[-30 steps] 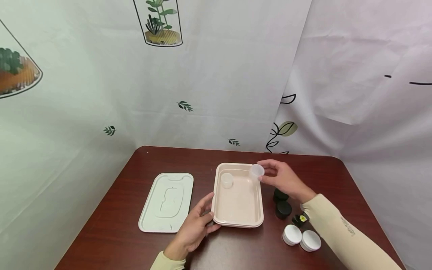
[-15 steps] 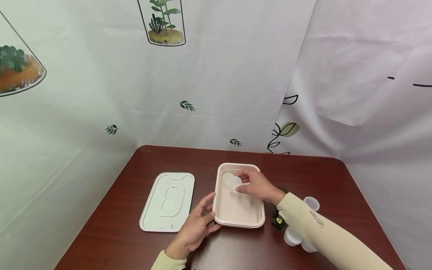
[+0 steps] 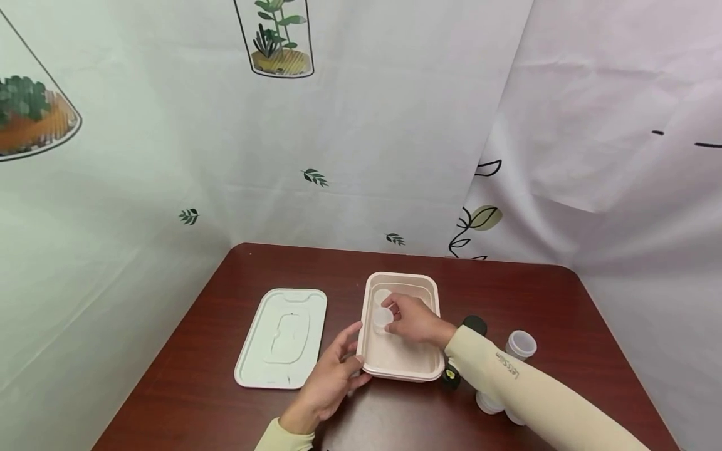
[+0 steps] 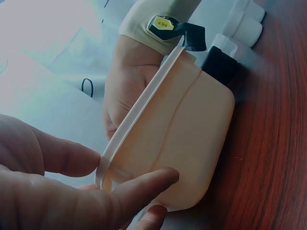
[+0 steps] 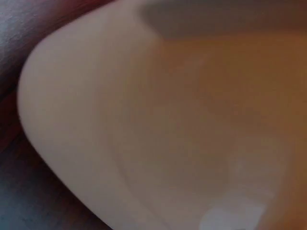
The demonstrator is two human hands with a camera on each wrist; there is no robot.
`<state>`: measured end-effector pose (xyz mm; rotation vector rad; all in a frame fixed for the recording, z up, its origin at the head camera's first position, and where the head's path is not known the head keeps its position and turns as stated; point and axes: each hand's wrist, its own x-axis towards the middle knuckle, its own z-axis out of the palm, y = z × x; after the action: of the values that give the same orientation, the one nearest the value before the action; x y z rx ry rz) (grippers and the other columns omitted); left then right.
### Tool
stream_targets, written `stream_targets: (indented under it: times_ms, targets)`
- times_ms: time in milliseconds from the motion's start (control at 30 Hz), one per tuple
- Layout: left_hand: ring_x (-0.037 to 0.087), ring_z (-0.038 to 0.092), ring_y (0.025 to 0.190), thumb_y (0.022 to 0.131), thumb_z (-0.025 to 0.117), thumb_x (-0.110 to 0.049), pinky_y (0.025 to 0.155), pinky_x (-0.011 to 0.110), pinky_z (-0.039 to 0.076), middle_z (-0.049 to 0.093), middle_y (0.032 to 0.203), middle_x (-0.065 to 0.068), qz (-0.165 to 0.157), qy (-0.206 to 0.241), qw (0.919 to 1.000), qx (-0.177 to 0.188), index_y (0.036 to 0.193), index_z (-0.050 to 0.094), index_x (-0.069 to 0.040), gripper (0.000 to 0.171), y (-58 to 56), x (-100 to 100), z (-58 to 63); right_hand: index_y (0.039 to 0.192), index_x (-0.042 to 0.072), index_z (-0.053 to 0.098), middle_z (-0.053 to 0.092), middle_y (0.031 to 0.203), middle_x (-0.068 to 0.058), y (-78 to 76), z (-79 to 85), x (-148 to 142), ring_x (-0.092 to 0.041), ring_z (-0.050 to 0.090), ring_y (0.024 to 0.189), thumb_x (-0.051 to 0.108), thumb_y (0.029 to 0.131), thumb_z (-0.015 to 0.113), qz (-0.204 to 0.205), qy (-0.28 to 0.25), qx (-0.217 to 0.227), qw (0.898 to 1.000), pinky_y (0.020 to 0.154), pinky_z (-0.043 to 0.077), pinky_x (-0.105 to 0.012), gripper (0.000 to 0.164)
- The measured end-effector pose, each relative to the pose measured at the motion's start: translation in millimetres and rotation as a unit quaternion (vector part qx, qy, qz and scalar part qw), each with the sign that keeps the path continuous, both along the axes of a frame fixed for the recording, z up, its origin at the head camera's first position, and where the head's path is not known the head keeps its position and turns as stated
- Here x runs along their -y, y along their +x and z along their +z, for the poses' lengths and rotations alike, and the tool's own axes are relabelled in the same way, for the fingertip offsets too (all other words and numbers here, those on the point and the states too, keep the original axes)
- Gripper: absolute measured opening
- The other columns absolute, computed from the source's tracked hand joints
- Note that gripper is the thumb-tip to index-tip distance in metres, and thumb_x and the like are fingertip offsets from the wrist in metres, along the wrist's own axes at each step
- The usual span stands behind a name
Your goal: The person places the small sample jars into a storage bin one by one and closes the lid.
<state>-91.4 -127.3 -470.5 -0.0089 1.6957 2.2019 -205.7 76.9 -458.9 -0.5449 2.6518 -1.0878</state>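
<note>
A beige rectangular tray [image 3: 397, 358] stands on the table, its open side up. My left hand [image 3: 329, 379] grips its left rim near the front corner; in the left wrist view the thumb and fingers lie either side of the rim [image 4: 129, 120]. Over the tray's left half, my right hand [image 3: 414, 318] pinches a small translucent cup [image 3: 383, 318] by its side. Just behind it stands a second translucent cup [image 3: 381, 295], partly hidden by the fingers. The blurred right wrist view shows the tray's inner wall [image 5: 72, 105].
A pale lid [image 3: 282, 338] lies left of the tray. To the right, a black round container [image 3: 475, 324], a translucent cup [image 3: 521, 344] and white round containers [image 3: 488, 403] stand partly under the right forearm. Behind the table hangs a printed cloth [image 3: 361, 125].
The right hand has carried the translucent cup from the tray's back right corner leftward and down into the tray, in front of the other cup. The left hand stays at the rim.
</note>
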Motion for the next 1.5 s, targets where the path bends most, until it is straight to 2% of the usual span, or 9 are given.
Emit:
stream_targets:
  times_ms: [267,533,700,867,1033,1200,1267,1367,1500]
  targets:
    - [0.035,0.058,0.124,0.100,0.049,0.006,0.092,0.042,0.059,0.033,0.151,0.033,0.005,-0.013,0.9999,-0.005,0.167,0.021,-0.009,0.074,0.7,-1.8,1.3,0.120,0.009,0.065,0.071,0.090,-0.004,2.8,-2.9,3.2,-0.012,0.063,0.083,0.003,0.083,0.084,-0.004,0.006,-0.018,1.000,0.076,0.053,-0.032,0.042]
    - [0.032,0.059,0.121,0.099,0.049,0.007,0.090,0.040,0.059,0.033,0.150,0.033,0.010,-0.015,0.9998,-0.005,0.166,0.022,-0.009,0.074,3.0,-3.4,1.3,0.119,0.006,0.066,0.073,0.098,-0.007,4.5,-2.0,5.5,-0.016,0.066,0.090,0.001,0.082,0.083,-0.021,-0.001,-0.035,0.999,0.080,0.055,-0.033,0.041]
    - [0.030,0.059,0.120,0.100,0.048,0.007,0.090,0.040,0.058,0.033,0.149,0.031,0.010,-0.015,0.9998,-0.004,0.166,0.022,-0.009,0.073,3.7,-4.1,1.3,0.120,0.004,0.066,0.073,0.103,-0.010,3.9,11.0,1.5,-0.020,0.069,0.096,0.005,0.081,0.086,-0.027,-0.001,-0.050,0.998,0.087,0.057,-0.038,0.044]
    - [0.033,0.057,0.122,0.101,0.047,0.006,0.093,0.044,0.058,0.033,0.151,0.032,0.012,-0.018,0.9998,-0.005,0.166,0.022,-0.009,0.071,4.9,-4.0,1.6,0.125,0.000,0.067,0.073,0.116,-0.018,-0.5,29.2,-13.3,-0.026,0.072,0.106,0.009,0.086,0.084,-0.033,-0.061,-0.035,0.997,0.093,0.060,-0.041,0.044]
    - [0.036,0.054,0.127,0.102,0.045,0.006,0.095,0.046,0.056,0.031,0.153,0.033,0.010,-0.013,0.9998,-0.007,0.167,0.021,-0.011,0.071,6.6,-3.9,0.0,0.128,0.002,0.066,0.073,0.124,-0.022,-1.3,42.7,-44.5,-0.032,0.073,0.113,0.011,0.091,0.081,-0.049,-0.137,-0.016,0.989,0.092,0.061,-0.039,0.041]
    - [0.037,0.053,0.128,0.102,0.043,0.005,0.096,0.047,0.056,0.029,0.154,0.033,0.009,-0.011,0.9999,-0.008,0.168,0.019,-0.011,0.072,6.0,-5.6,-0.8,0.135,-0.002,0.063,0.068,0.132,-0.025,7.5,55.8,-90.9,-0.034,0.071,0.120,0.011,0.095,0.078,-0.069,-0.183,-0.015,0.981,0.091,0.060,-0.028,0.044]
    - [0.038,0.053,0.129,0.102,0.043,0.004,0.097,0.047,0.055,0.028,0.154,0.033,0.007,-0.012,0.9999,-0.007,0.168,0.018,-0.011,0.072,5.7,-5.6,-0.4,0.137,-0.003,0.062,0.067,0.134,-0.025,13.5,60.0,-112.0,-0.029,0.072,0.119,0.013,0.096,0.078,-0.085,-0.195,-0.017,0.977,0.090,0.059,-0.024,0.046]
    - [0.039,0.052,0.132,0.103,0.041,0.004,0.098,0.047,0.054,0.027,0.154,0.033,0.004,-0.015,0.9999,-0.007,0.169,0.017,-0.011,0.072,5.4,-5.1,0.6,0.138,-0.003,0.060,0.069,0.133,-0.019,24.4,61.1,-144.6,-0.013,0.074,0.114,0.016,0.097,0.078,-0.117,-0.200,-0.024,0.972,0.089,0.058,-0.019,0.049]
    - [0.039,0.053,0.133,0.103,0.040,0.003,0.099,0.046,0.054,0.029,0.153,0.033,0.000,-0.019,0.9998,-0.008,0.169,0.015,-0.010,0.072,5.8,-4.9,2.0,0.140,-0.004,0.057,0.073,0.127,0.002,41.6,49.8,-187.3,0.005,0.071,0.108,0.020,0.098,0.077,-0.162,-0.205,-0.027,0.965,0.088,0.057,-0.016,0.052]
